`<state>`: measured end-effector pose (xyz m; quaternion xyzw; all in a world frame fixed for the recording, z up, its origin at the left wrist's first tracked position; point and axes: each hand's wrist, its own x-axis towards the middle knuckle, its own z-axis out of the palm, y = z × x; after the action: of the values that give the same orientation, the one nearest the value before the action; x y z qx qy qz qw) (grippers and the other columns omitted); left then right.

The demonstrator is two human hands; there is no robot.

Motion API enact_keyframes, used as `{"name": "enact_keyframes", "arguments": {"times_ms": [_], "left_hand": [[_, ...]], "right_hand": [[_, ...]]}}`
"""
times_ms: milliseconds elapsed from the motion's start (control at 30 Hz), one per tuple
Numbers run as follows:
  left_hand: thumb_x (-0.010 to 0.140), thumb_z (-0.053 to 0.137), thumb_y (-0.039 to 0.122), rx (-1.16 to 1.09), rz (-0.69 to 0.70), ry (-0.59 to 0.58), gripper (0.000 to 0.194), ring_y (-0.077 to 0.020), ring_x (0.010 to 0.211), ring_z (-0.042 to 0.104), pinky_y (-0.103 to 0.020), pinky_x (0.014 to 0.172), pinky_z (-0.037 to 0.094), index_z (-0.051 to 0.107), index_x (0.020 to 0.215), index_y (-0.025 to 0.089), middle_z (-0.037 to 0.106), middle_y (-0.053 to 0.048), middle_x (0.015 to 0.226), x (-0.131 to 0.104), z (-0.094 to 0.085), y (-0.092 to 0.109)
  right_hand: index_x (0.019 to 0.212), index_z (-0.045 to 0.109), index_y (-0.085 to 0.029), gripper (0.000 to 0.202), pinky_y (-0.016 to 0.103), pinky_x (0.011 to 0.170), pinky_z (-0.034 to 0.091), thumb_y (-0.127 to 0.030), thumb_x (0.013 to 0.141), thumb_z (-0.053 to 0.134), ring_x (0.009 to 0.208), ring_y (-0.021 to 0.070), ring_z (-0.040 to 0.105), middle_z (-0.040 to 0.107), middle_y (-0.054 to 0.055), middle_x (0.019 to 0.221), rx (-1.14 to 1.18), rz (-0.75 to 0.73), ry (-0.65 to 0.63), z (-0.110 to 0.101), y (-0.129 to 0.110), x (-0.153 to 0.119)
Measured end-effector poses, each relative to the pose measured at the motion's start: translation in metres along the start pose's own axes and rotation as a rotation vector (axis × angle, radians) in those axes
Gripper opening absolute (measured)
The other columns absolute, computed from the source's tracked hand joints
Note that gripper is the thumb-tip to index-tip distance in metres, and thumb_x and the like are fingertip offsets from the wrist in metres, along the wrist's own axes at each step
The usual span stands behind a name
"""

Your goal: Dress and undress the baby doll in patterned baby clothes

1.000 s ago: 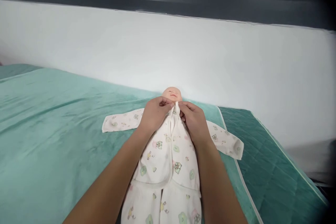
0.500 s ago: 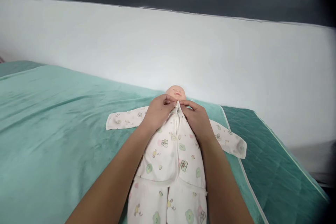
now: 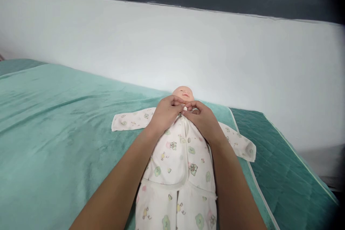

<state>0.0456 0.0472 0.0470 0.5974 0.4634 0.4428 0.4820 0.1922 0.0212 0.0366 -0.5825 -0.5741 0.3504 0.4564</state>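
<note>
Stretching both bare arms from the near edge toward the far side, wide apart at the near end and drawn close together at the tips. Slanting the left forearm [image 3: 126,165] from near left toward the middle, and the right forearm [image 3: 234,172] from near right to meet it. Bending the wrists only slightly. Bringing the left hand [image 3: 165,113] and the right hand [image 3: 205,119] together tip to tip, backs turned up, too close to tell touching from just apart. Curving the left index finger [image 3: 175,98] over the left thumb [image 3: 178,108] in a pinch. Pointing the right thumb [image 3: 189,115] leftward, slightly nearer than the left one, with bent right fingers [image 3: 196,104] on its far side.
</note>
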Motion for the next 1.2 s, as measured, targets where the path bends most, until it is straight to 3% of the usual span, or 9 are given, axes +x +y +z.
{"name": "enact_keyframes", "arguments": {"times_ms": [233,567,867,1033,1200], "left_hand": [[0.074,0.065,0.019,-0.130,-0.023,-0.075,0.026,-0.0128,0.075,0.061,-0.024,0.067,0.046,0.064,0.099,0.018,0.066,-0.003,0.087,-0.001,-0.004,0.000],[0.069,0.066,0.016,-0.139,-0.045,-0.124,0.032,-0.0121,0.071,0.059,-0.026,0.066,0.046,0.065,0.100,0.020,0.065,-0.003,0.088,0.003,-0.008,-0.004],[0.070,0.060,0.016,0.024,0.021,-0.115,0.027,-0.0092,0.056,0.050,-0.022,0.051,0.035,0.066,0.096,0.022,0.061,0.001,0.075,-0.001,-0.008,0.000],[0.078,0.056,0.020,0.249,0.104,-0.103,0.022,-0.0131,0.068,0.057,-0.025,0.062,0.043,0.072,0.093,0.022,0.070,-0.002,0.087,-0.005,-0.012,0.005],[0.083,0.054,0.019,0.381,0.198,-0.081,0.026,-0.0171,0.086,0.062,-0.029,0.078,0.048,0.076,0.096,0.023,0.071,-0.004,0.106,-0.007,-0.016,0.006]], "right_hand": [[0.093,0.059,-0.025,0.023,0.027,0.064,0.037,-0.037,0.075,0.068,0.064,0.0102,0.046,0.055,-0.005,0.084,-0.058,-0.011,-0.013,0.001,-0.002,-0.002],[0.097,0.057,-0.025,0.024,0.026,0.065,0.038,-0.033,0.077,0.068,0.068,0.0106,0.047,0.053,-0.005,0.081,-0.001,-0.077,-0.051,0.002,0.001,-0.003],[0.094,0.063,-0.025,0.023,0.026,0.063,0.039,-0.037,0.075,0.069,0.066,0.0111,0.048,0.059,-0.003,0.084,0.102,-0.081,-0.073,-0.001,0.006,-0.003],[0.085,0.065,-0.023,0.013,0.027,0.053,0.031,-0.034,0.079,0.060,0.052,0.0106,0.039,0.055,-0.004,0.064,0.056,-0.042,0.089,-0.001,0.005,-0.003],[0.080,0.067,-0.023,0.013,0.029,0.062,0.036,-0.025,0.078,0.055,0.059,0.0131,0.045,0.060,-0.002,0.071,-0.104,-0.151,0.199,0.002,0.003,-0.002]]}}
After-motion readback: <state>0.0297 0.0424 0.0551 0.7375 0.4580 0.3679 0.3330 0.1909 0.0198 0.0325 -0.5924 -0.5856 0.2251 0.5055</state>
